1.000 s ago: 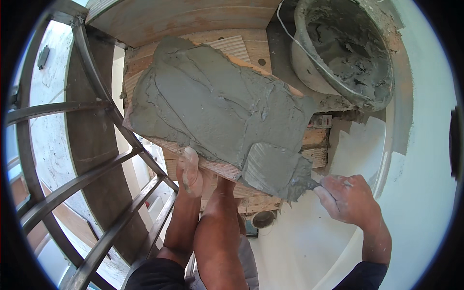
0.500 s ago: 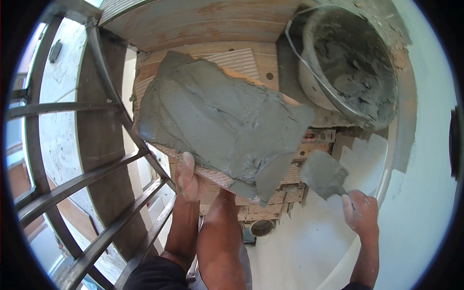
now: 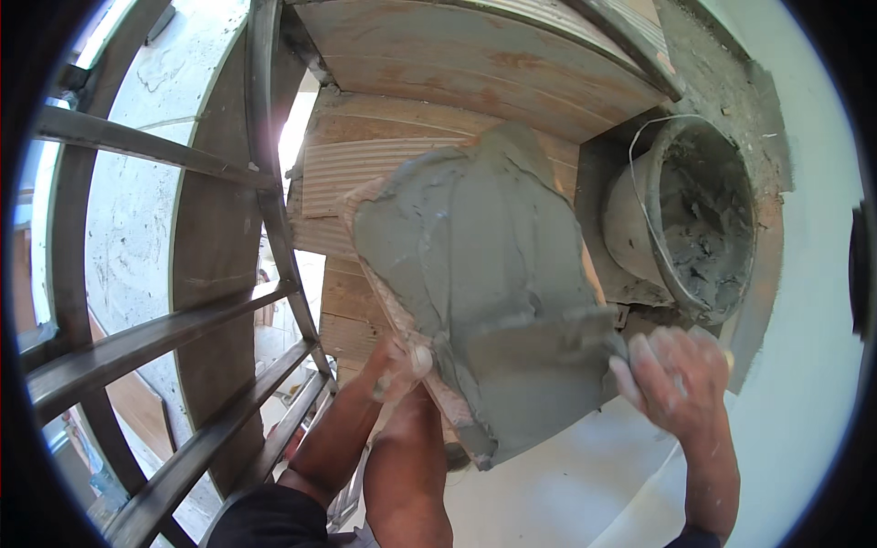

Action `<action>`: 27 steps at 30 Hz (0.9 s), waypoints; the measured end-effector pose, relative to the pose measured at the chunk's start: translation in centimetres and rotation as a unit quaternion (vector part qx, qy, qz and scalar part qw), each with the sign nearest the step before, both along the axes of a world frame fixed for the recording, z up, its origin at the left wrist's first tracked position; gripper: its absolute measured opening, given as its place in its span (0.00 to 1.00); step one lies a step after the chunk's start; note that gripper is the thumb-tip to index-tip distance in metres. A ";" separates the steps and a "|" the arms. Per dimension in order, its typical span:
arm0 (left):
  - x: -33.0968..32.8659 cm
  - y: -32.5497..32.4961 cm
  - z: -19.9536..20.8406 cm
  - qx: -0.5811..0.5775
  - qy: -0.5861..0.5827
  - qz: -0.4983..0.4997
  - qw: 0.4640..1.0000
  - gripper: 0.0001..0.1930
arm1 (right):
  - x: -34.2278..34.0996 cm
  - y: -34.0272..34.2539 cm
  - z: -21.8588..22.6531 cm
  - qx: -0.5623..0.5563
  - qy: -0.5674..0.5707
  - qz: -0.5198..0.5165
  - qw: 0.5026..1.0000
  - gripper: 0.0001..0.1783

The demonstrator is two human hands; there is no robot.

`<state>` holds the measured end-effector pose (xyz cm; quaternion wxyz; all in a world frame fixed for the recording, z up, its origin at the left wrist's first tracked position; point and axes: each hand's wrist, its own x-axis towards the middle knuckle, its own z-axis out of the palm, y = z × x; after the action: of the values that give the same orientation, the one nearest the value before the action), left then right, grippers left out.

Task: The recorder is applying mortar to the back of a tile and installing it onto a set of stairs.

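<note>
A rectangular tile point(image 3: 454, 408) is tilted in front of me, its pinkish edge showing along the left side. Thick grey mortar point(image 3: 493, 237) covers its upper face. My left hand point(image 3: 399, 367) grips that left edge, thumb on top; its other fingers are partly hidden beneath. At the right, my right hand point(image 3: 676, 379) is closed round the handle of a trowel point(image 3: 553, 342). The mortar-coated blade lies across the lower part of the layer, which looks smoother below it. My hand hides most of the handle.
A bucket point(image 3: 630, 219) with grey mortar inside and a wire handle stands at the right, beside a pale wall point(image 3: 813, 274). Metal railings point(image 3: 164, 333) run along the left. Wood-look steps point(image 3: 475, 64) rise beyond the tile, with a ribbed tile piece point(image 3: 365, 169) on one.
The trowel has moved from beside the tile onto its mortar. The tile has turned and shifted right in my left hand's grip. The whole view has shifted, with the bucket now lower.
</note>
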<state>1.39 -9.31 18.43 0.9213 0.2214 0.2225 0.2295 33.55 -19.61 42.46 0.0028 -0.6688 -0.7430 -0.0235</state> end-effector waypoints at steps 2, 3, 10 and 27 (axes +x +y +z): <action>0.0 1.2 1.7 -0.096 0.002 -0.063 0.993 0.17 | 0.2 2.8 0.1 0.010 -0.012 -0.002 1.000 0.17; 0.0 1.7 2.1 -0.188 0.013 -0.125 0.974 0.20 | 0.5 4.0 0.2 0.008 -0.003 -0.007 1.000 0.16; 2.6 2.2 7.0 0.140 -0.006 -0.154 0.978 0.32 | 1.4 9.2 1.7 -0.041 0.097 -0.086 0.991 0.16; 2.2 1.1 6.8 0.199 0.063 -0.088 0.974 0.31 | 1.4 5.9 5.8 -0.087 0.228 -0.352 0.904 0.13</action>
<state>3.60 -8.19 25.20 0.8594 0.4334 0.2096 0.1724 34.94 -13.72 48.28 0.1055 -0.8716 -0.4373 0.1949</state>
